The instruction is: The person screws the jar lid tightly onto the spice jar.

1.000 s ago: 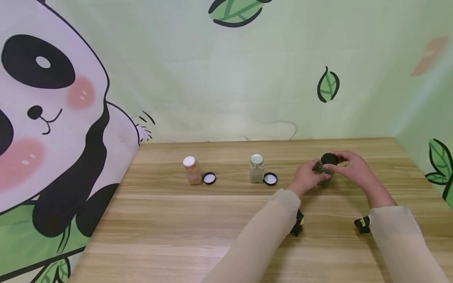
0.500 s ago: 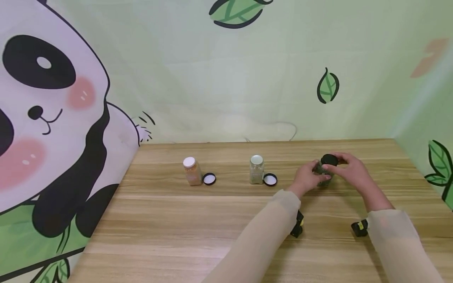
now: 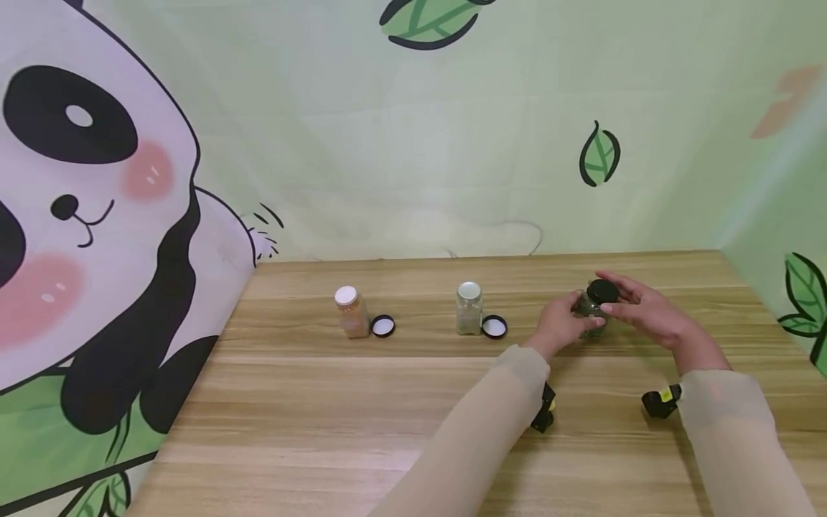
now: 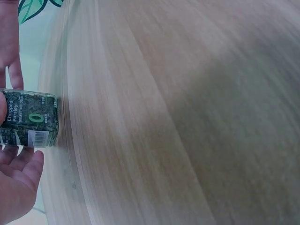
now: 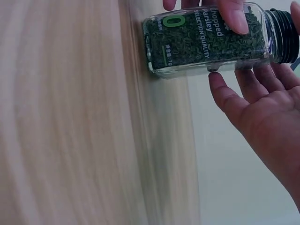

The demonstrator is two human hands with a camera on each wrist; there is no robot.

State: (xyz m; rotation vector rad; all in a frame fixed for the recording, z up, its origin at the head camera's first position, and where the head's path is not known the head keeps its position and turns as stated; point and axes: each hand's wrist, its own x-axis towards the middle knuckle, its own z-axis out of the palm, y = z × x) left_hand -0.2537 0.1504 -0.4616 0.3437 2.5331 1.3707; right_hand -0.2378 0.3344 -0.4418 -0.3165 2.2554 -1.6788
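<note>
A square glass jar of chopped parsley (image 3: 592,310) stands at the back right of the table, a black lid (image 3: 604,291) over its mouth. My left hand (image 3: 557,324) grips the jar's body; in the right wrist view its thumb (image 5: 234,16) lies across the label of the parsley jar (image 5: 206,40). Around the lid is my right hand (image 3: 649,312), thumb in front and fingers loosely extended behind, apart from the lid's far side. In the right wrist view the right hand's (image 5: 267,108) fingers spread behind the jar, beside the black lid (image 5: 287,37).
To the left stand a jar of orange-pink contents (image 3: 353,316) and a pale glass jar (image 3: 469,310), both with whitish tops. Beside each lies a black-rimmed lid (image 3: 383,326), white inside up. A printed backdrop (image 3: 413,143) rises behind the wooden table (image 3: 323,431).
My right hand's fingers have loosened and spread away from the lid, with the thumb shifted right. My left hand keeps its hold on the parsley jar.
</note>
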